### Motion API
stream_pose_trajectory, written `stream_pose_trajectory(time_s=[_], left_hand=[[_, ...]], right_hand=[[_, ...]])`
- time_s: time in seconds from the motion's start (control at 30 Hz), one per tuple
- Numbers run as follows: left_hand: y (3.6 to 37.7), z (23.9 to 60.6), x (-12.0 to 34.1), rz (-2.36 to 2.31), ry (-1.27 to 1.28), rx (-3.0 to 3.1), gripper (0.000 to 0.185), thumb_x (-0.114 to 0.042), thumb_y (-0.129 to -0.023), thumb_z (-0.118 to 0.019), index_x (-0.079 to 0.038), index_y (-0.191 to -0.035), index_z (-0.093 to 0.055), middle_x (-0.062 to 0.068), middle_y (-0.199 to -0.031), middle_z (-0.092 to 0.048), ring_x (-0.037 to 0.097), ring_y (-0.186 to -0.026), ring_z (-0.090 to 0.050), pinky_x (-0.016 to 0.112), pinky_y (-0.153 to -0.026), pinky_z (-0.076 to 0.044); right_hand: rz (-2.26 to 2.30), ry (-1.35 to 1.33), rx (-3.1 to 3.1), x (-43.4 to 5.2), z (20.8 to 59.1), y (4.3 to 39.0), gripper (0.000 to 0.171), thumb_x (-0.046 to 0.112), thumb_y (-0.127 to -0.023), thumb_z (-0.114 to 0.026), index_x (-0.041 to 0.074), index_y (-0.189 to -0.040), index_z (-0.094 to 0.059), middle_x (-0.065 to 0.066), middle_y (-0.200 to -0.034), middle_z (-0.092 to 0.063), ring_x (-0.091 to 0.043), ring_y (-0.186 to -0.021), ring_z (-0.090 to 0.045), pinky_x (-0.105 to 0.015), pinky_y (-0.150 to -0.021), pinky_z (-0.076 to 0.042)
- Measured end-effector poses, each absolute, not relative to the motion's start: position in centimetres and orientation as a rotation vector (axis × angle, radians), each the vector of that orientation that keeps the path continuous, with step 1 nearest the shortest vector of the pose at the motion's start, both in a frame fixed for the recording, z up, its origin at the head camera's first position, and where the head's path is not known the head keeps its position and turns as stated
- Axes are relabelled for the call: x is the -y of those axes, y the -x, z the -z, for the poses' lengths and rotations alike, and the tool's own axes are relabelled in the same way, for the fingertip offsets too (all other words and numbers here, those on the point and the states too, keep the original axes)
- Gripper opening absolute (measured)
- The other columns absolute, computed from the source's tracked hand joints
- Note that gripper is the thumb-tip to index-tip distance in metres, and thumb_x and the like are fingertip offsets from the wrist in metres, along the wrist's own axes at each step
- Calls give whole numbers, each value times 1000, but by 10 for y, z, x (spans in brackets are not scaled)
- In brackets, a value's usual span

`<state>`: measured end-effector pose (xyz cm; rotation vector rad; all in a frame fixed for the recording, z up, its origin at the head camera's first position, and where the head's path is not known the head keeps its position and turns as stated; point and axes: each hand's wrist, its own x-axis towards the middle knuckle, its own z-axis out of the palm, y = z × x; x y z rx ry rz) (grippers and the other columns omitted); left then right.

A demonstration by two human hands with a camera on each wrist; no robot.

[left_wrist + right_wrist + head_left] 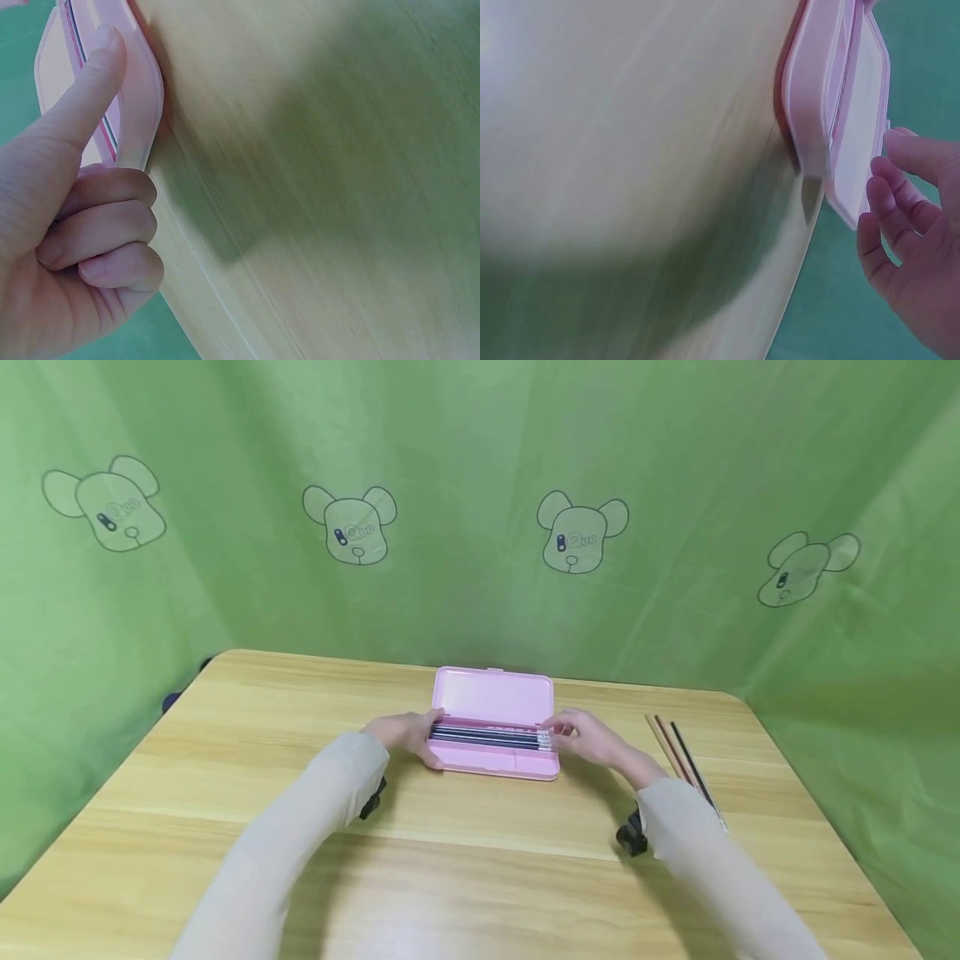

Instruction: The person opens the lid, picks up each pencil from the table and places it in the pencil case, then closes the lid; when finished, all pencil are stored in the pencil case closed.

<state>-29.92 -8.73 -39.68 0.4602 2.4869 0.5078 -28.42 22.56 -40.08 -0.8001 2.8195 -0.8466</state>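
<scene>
An open pink pencil case (491,760) lies at the table's middle, its lid (492,697) raised toward the back, with several dark pencils (487,737) in a row inside. My left hand (408,735) grips the case's left end. In the left wrist view the thumb (97,75) lies along the case (142,97) while the other fingers (105,225) are curled into the palm. My right hand (588,739) is at the case's right end, its relaxed fingers touching the pencils' eraser ends. In the right wrist view this hand (907,247) holds nothing, and one fingertip meets the lid's edge (859,135).
Three loose pencils (678,756) lie side by side on the wooden table (225,777) to the right of my right hand. Green cloth printed with bear heads (581,531) hangs close behind and on both sides. The table's rounded corners are in view at the back.
</scene>
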Motion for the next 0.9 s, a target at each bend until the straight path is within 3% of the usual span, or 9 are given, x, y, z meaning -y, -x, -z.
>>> stream_pose_trajectory(time_s=[0.2, 0.47, 0.8, 0.9], left_hand=[[312, 412, 87, -493, -485, -2479, 117, -52, -65, -78, -11, -151, -9, 22, -149, -33, 35, -138, -32, 45, -116, -26], [299, 398, 88, -503, -467, -2494, 107, -42, -74, -76, -11, -151, -8, 20, -151, -30, 32, -139, -31, 43, -117, -24], [297, 399, 89, -511, -490, -2499, 106, -40, -75, -75, -9, -151, -8, 21, -149, -33, 34, -138, -32, 43, -117, -25], [297, 399, 89, -515, -497, -2498, 106, -39, -75, -76, -9, -151, -9, 21, -149, -33, 34, -138, -32, 43, -117, -24]], right_hand=[[807, 772, -2870, -252, 399, 272, 28, -5, -83, -57, -8, -111, -61, -21, -93, -61, -25, -84, -56, -39, -76, -51], [751, 673, -2937, -295, 395, 255, 28, -2, -84, -59, -8, -111, -60, -22, -94, -62, -22, -82, -56, -33, -73, -49], [719, 560, -2994, -340, 399, 245, 32, 1, -83, -63, -12, -112, -58, -22, -92, -62, -17, -78, -55, -24, -68, -47], [723, 502, -2994, -350, 403, 243, 36, 3, -84, -64, -13, -115, -56, -27, -97, -62, -27, -84, -59, -34, -74, -52]])
